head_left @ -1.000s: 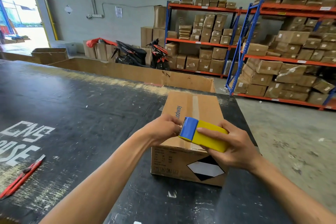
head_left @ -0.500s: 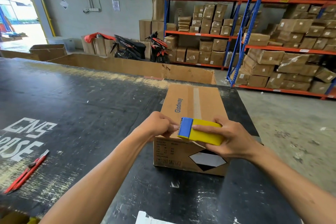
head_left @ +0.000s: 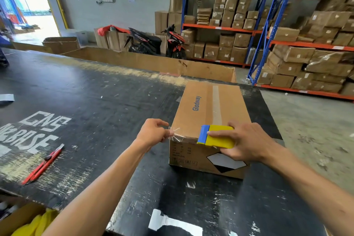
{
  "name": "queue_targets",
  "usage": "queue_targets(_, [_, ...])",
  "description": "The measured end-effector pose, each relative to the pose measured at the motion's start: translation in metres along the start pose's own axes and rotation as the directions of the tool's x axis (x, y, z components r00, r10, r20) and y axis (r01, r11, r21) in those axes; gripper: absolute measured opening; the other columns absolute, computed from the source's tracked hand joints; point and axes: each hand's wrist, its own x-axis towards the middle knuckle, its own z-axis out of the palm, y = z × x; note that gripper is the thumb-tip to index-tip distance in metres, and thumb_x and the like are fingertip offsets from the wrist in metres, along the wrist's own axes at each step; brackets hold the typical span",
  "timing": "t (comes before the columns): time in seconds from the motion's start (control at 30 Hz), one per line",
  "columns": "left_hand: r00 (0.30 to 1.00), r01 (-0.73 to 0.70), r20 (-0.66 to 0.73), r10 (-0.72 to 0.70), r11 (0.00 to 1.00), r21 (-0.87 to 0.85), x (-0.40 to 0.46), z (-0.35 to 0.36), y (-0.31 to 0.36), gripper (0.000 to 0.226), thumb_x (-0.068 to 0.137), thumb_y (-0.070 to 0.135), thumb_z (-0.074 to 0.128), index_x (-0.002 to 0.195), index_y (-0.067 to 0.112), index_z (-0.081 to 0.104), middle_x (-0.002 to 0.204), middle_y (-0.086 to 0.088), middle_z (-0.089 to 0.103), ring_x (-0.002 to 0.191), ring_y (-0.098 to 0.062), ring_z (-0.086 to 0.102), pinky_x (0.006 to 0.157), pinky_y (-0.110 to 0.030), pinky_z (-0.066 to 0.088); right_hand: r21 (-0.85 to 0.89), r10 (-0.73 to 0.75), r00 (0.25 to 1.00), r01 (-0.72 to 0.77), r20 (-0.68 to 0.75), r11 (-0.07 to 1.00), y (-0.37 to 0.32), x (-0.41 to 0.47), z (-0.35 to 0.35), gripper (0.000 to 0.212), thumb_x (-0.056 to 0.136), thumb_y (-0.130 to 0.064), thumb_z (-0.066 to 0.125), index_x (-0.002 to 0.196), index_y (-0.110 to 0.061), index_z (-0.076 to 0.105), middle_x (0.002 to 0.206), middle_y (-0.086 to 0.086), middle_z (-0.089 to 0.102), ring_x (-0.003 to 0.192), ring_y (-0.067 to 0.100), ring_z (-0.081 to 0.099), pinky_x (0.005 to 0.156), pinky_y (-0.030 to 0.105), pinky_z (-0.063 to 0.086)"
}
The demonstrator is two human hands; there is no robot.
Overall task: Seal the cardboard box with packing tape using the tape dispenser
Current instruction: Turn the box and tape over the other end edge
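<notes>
We work at a broad black table (head_left: 80,86) that fills the lower left and centre of the frame, and the cardboard box (head_left: 208,113) sits at centre right, near end toward us, so the near top edge is within easy reach. A strip of tape already runs down its top seam. Our right hand (head_left: 247,142) clasps the yellow and blue tape dispenser (head_left: 216,137) against that near edge, probably to anchor the roll. Our left hand (head_left: 153,132) pinches the clear tape end (head_left: 175,134) at the box's near left corner, drawn taut so it lies flat along the edge. A red utility knife (head_left: 43,165) lies lower left, well apart.
</notes>
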Motion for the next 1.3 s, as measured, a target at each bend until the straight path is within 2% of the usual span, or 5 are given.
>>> queue_targets(0.27, [0.999,-0.004,-0.043,0.005,1.000,0.027,0.007,0.004,-0.008,0.031,0.078,0.017,0.086,0.103,0.004,0.074,0.082,-0.007,0.074,0.069,-0.013,0.066,0.066,-0.028,0.057,-0.065,0.010,0.998,-0.006,0.058,0.998,-0.005,0.009,-0.003,0.054,0.079,-0.059,0.063,0.131,-0.061,0.052,0.084,-0.005,0.049,0.069,0.017,0.052,0.051,0.017,0.019])
queue_targets(0.43, [0.950,-0.179,-0.077,0.304,0.727,0.663,0.000,0.008,0.004,0.076,0.080,0.043,0.079,0.144,0.016,0.047,0.125,-0.008,0.061,0.112,-0.025,0.057,0.086,-0.038,0.051,-0.086,0.027,0.996,-0.019,0.086,0.996,-0.006,0.012,-0.002,0.054,0.081,-0.062,0.058,0.134,-0.061,0.049,0.089,-0.005,0.053,0.077,0.020,0.059,0.057,0.026,0.030])
queue_targets(0.7, [0.487,-0.753,0.385,0.784,0.154,0.640,-0.001,0.032,-0.023,0.049,0.100,0.017,0.053,0.147,0.005,0.045,0.157,-0.016,0.039,0.145,-0.030,0.036,0.120,-0.044,0.029,-0.119,0.050,0.990,-0.034,0.132,0.992,-0.012,0.016,-0.007,0.055,0.084,-0.061,0.056,0.138,-0.059,0.046,0.090,-0.005,0.049,0.084,0.020,0.061,0.065,0.028,0.039])
queue_targets(0.97, [0.523,-0.796,0.422,0.740,0.248,0.552,0.026,0.036,-0.055,0.055,0.108,0.038,0.033,0.156,0.012,0.030,0.161,-0.003,0.029,0.148,-0.016,0.029,0.121,-0.040,0.027,-0.137,0.066,0.983,-0.043,0.169,0.990,-0.016,0.022,-0.010,0.054,0.086,-0.060,0.056,0.139,-0.059,0.045,0.090,-0.006,0.046,0.089,0.018,0.059,0.067,0.028,0.035])
queue_targets(1.3, [0.444,-0.830,0.589,0.675,0.063,0.554,0.050,0.029,-0.043,0.059,0.107,0.044,0.027,0.158,0.013,0.025,0.165,-0.005,0.021,0.154,-0.017,0.014,0.125,-0.042,0.011,-0.181,0.072,0.976,-0.034,0.207,0.983,-0.018,0.031,-0.008,0.054,0.085,-0.062,0.055,0.138,-0.061,0.044,0.089,-0.008,0.044,0.089,0.017,0.059,0.065,0.029,0.034])
